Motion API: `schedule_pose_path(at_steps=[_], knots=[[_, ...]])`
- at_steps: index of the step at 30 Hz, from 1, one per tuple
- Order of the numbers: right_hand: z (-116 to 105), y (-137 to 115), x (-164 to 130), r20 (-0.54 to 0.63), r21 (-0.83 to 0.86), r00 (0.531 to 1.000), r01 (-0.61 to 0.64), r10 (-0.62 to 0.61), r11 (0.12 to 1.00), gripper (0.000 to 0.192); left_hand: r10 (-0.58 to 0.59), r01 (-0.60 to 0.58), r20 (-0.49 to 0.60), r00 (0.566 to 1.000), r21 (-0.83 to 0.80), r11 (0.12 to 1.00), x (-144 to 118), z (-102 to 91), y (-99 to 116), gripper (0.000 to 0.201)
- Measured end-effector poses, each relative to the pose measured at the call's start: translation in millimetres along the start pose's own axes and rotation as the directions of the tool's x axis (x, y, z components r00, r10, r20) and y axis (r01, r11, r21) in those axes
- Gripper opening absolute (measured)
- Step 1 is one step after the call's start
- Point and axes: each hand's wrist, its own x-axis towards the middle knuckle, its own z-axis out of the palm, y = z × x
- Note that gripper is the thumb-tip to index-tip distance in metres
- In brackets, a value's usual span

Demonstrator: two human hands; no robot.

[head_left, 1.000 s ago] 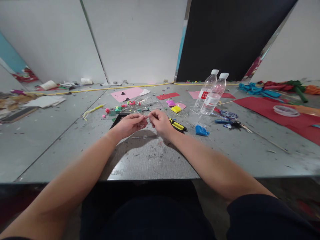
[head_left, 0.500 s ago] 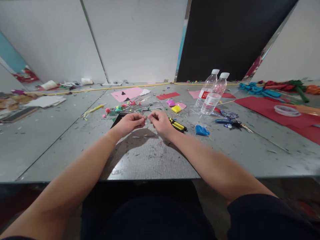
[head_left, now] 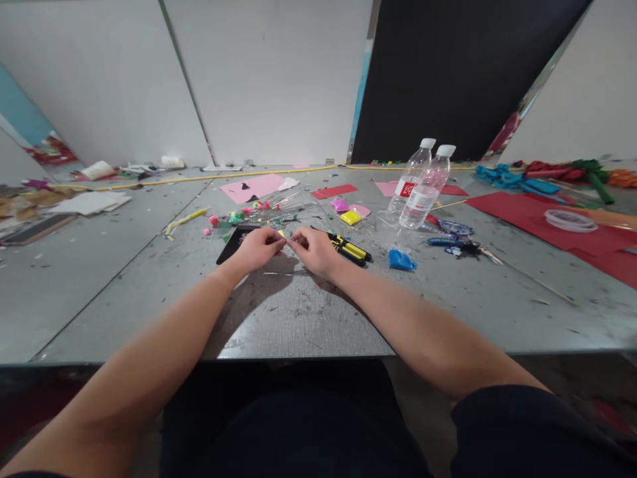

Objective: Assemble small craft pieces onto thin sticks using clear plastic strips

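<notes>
Over the grey table, my left hand (head_left: 259, 247) and my right hand (head_left: 313, 249) meet fingertip to fingertip. Both are closed in a pinch; whatever lies between the fingers is too small to name. A small pale yellow bit (head_left: 281, 234) shows just behind the fingertips, and I cannot tell whether it is held. A black flat object (head_left: 229, 247) lies beside my left hand. Yellow-and-black pliers (head_left: 351, 249) rest by my right hand. Under the hands, a thin clear strip (head_left: 279, 273) lies on the table.
Two plastic bottles (head_left: 421, 192) stand at the right, behind a blue packet (head_left: 401, 259). Yellow (head_left: 351, 218) and purple packets lie further back. Small pink and green balls (head_left: 249, 211) are scattered behind my left hand. Blue-handled pliers (head_left: 455, 244) and red sheets (head_left: 537, 216) lie right.
Both hands have shifted slightly left and down, and the fingertips have come closer together. More of the black flat object and the yellow-and-black pliers shows now.
</notes>
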Motion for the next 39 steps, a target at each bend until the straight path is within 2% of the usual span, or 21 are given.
schedule_pose_path(at_steps=[2, 5, 11, 18, 23, 28, 33, 36, 39], knots=[[0, 1, 0, 0.004, -0.007, 1.000, 0.000, 0.000, 1.000, 0.018, 0.022, -0.021, -0.023, 1.000, 0.043, 0.999, -1, -0.9, 2, 0.017], [0, 0, 0, 0.004, -0.021, 1.000, -0.003, 0.003, 1.000, 0.016, 0.029, -0.027, -0.050, 0.998, 0.022, 0.999, -2, -1.4, 3, 0.020], [-2, -1, 3, 0.012, -0.105, 0.999, 0.050, -0.049, 0.993, 0.011, -0.014, 0.013, -0.036, 0.999, -0.035, 0.999, -2, 1.7, 1, 0.025], [-6, -1, 6, 0.012, -0.089, 0.996, 0.093, -0.093, 0.992, 0.011, -0.014, 0.013, -0.054, 0.998, -0.022, 1.000, -1, 1.4, -4, 0.023], [-6, -2, 4, 0.010, -0.092, 0.995, 0.096, -0.095, 0.991, 0.012, -0.028, 0.023, -0.030, 0.999, -0.145, 0.989, 0, 1.3, -9, 0.026], [-5, -6, 2, 0.035, -0.028, 0.998, 0.054, -0.053, 0.998, 0.012, -0.110, 0.115, 0.035, 0.993, -0.324, 0.939, -1, 4.2, -6, 0.027], [-6, -6, 3, -0.038, -0.088, 0.999, -0.011, 0.007, 0.996, 0.011, -0.234, 0.291, 0.176, 0.956, -0.485, 0.825, -5, 3.6, 3, 0.028], [-8, -3, 5, -0.072, -0.088, 0.997, -0.042, 0.036, 0.995, 0.011, -0.237, 0.356, 0.280, 0.930, -0.533, 0.767, -7, 1.2, 8, 0.026], [-8, -1, 6, -0.094, -0.058, 0.995, -0.037, 0.031, 0.998, 0.011, -0.220, 0.374, 0.323, 0.920, -0.562, 0.738, -8, -1.4, 9, 0.024]])
